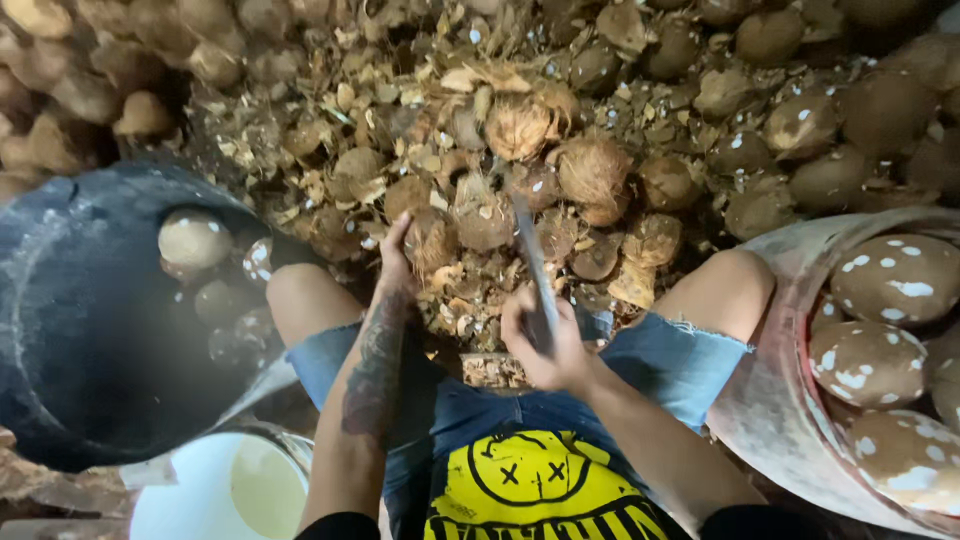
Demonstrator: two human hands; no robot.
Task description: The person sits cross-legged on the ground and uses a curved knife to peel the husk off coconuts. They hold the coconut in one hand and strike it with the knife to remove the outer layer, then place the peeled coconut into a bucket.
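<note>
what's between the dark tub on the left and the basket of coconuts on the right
In the head view, the seated person's bare knees, both hands, the blade and a heap of husk scraps fill that stretch.

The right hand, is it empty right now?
No, the right hand grips the handle of a long blade that points up toward the coconut pile.

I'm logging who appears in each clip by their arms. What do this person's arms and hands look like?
Both hands are bare, no gloves. The left forearm carries a large dark tattoo running toward the left hand. The right forearm shows no markings up to the right hand. Black sleeves show at both upper arms.
</note>
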